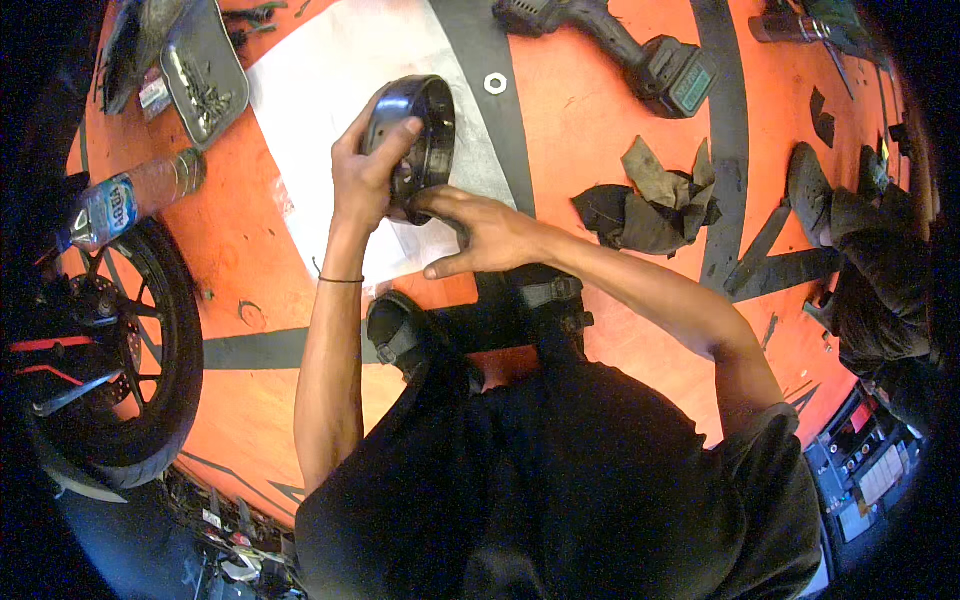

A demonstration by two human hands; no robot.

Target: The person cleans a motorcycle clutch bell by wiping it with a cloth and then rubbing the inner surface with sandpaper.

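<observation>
A round, shallow drum of dark, glossy metal, like a clutch bell, is tilted on its side above a white sheet. My left hand grips it from the left, the thumb lying across the face and the other fingers hidden behind. At the drum's lower edge, the fingertips of my right hand touch or nearly touch the rim. That hand's thumb is spread away from its fingers, with nothing between them. A metal hex nut lies on a dark floor stripe right of the sheet.
A cordless power tool lies at the top; dark rags are below it. Leftward are a metal tray of small parts, a plastic bottle and a motorcycle wheel. Another person sits at the right edge of the orange floor.
</observation>
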